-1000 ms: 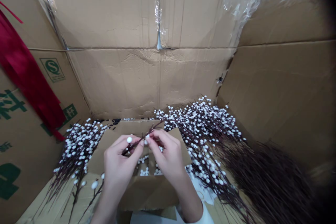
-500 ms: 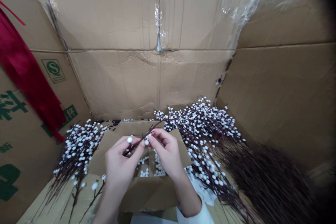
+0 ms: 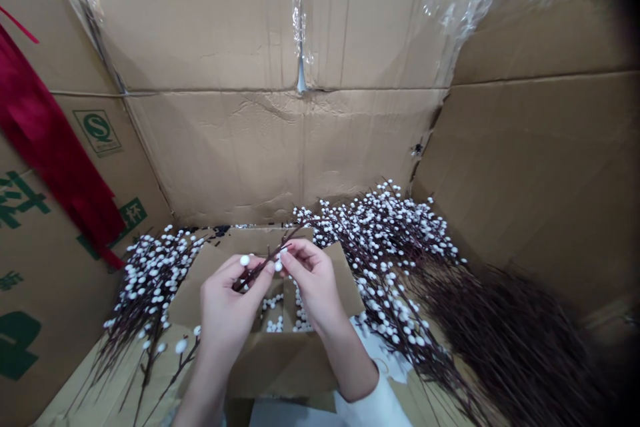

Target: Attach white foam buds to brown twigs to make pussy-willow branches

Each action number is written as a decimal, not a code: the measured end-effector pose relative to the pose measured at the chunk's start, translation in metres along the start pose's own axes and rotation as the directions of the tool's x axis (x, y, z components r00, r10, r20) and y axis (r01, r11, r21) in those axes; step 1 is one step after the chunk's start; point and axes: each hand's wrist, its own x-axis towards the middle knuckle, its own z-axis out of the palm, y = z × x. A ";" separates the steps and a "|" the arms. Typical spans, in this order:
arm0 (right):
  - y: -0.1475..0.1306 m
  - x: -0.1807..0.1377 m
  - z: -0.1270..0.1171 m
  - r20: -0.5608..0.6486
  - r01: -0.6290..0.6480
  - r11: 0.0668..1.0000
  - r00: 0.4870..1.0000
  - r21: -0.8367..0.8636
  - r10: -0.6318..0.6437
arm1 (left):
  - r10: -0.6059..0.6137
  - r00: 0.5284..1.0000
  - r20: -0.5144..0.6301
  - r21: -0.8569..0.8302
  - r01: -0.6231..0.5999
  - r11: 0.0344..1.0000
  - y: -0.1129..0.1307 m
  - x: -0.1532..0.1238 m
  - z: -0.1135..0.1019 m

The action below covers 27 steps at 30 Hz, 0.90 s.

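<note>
**Twig [image 3: 267, 263] pinched between both hands**

From here I see the left hand [image 3: 231, 303] and right hand [image 3: 311, 287] close together, their fingertips pressed onto the thin dark twig. Its long axis slants from the left hand up and to the right, past the right hand, which is nearer its free upper tip, toward the cardboard wall [image 3: 220, 153]. A white bud [image 3: 245, 260] sits just beside the left fingers. Budded branches [image 3: 380, 230] lie heaped beyond.

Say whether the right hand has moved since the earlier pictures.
Yes: the right hand has shifted slightly left, judged against the split seam in the back cardboard wall.
</note>
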 end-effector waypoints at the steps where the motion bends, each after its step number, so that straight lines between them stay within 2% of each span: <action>1: 0.001 0.000 0.000 -0.003 -0.014 1.000 1.000 0.024 0.014 | -0.002 1.000 0.006 0.001 0.002 1.000 0.000 0.000 0.000; 8: -0.001 0.000 -0.002 0.057 -0.173 0.974 0.984 0.148 0.167 | 0.020 0.999 0.044 0.032 -0.021 0.999 0.000 0.001 -0.002; 17: 0.000 0.004 -0.016 0.147 -0.312 0.936 0.946 0.163 0.289 | 0.073 0.988 0.136 0.083 -0.084 0.993 0.000 0.004 -0.006; 27: -0.012 0.007 -0.022 0.170 -0.286 0.957 0.946 0.037 0.276 | 0.104 0.976 0.193 0.190 -0.141 0.972 0.001 -0.002 -0.009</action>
